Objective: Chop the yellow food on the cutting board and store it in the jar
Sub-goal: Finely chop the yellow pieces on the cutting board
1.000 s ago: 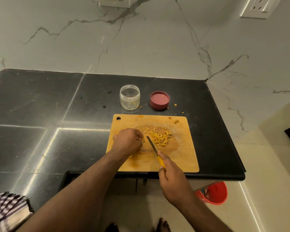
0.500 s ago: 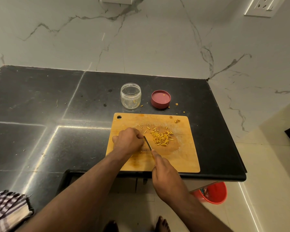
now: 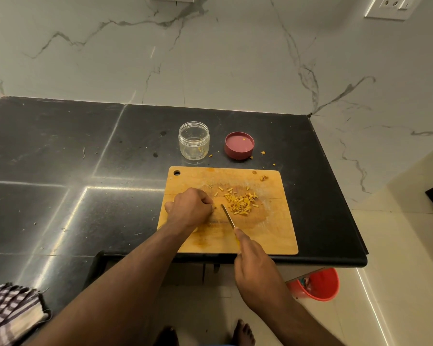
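head view, left to right: left hand [image 3: 189,208], fingers curled on something hidden at the cutting board [image 3: 280,236]'s left; knife [image 3: 228,216] blade angled far-left just beside it, right hand [image 3: 256,268] clamped on its handle; chopped yellow food [image 3: 241,202] heaped right of the blade. jar [image 3: 193,140] stands open on the counter [image 3: 85,151], far of the board.

The person's left hand [image 3: 189,208] is curling into a loose fist, knuckles up, its forearm reaching in from the lower left. The right hand [image 3: 256,268] is closing around a slim steel-bladed knife with a yellow handle [image 3: 228,216], index finger lying along its spine, forearm angling in from the lower right.
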`<state>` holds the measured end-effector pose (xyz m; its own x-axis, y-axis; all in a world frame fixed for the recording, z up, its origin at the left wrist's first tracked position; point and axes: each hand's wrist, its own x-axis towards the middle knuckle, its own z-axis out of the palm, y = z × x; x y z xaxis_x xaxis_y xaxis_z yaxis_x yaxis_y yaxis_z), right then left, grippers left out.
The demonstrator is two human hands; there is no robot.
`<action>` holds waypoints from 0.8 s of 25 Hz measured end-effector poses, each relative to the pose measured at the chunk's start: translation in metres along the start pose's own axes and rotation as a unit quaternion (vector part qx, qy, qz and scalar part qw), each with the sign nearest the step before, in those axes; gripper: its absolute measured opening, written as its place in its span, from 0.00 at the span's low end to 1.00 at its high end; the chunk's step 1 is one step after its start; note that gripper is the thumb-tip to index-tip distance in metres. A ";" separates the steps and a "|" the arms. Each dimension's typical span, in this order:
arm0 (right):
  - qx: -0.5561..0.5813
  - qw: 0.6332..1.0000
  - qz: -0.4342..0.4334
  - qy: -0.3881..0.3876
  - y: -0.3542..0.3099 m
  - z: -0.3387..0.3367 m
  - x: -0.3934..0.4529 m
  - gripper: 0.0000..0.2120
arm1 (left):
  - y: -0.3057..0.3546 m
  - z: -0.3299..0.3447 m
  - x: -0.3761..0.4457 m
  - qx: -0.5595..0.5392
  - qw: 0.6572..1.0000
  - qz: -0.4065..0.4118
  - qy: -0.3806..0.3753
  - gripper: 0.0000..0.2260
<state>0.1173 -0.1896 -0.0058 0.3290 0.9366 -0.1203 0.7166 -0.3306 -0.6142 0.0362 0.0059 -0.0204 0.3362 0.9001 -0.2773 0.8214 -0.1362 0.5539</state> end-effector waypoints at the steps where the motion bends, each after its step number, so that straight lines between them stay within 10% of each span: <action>1: 0.008 1.000 0.002 0.003 -0.001 -0.001 0.002 0.25 | 0.000 0.000 0.000 -0.001 1.000 -0.001 0.000 0.04; 20: 0.019 1.000 0.001 -0.014 -0.003 0.003 -0.002 0.24 | -0.001 0.001 -0.001 -0.008 1.000 -0.001 0.012 0.03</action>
<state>0.1127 -0.1901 -0.0062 0.3120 0.9393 -0.1426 0.6927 -0.3276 -0.6425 0.0359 0.0049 -0.0214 0.3239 0.9098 -0.2595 0.8147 -0.1288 0.5654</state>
